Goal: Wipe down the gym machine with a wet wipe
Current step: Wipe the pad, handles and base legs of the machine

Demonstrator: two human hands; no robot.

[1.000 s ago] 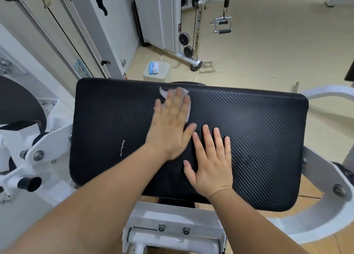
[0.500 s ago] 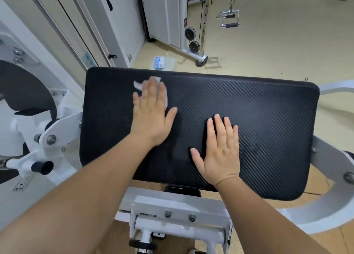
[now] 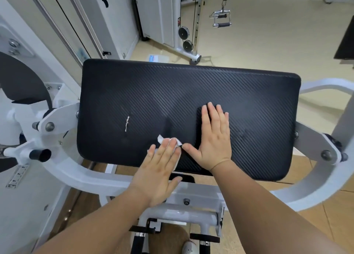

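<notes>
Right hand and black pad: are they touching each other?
Touching. The head view shows the right hand lying flat on the black pad, palm and straight fingers against its surface.

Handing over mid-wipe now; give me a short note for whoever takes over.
Left hand: flat, pressing the wet wipe on the near edge of the black pad.
Right hand: flat on the pad, right of the wipe, holding nothing.
Done: faint smears across the pad's middle; extent unclear.
Probably left: pad's right end, around the white scuff, and the white frame.
</notes>
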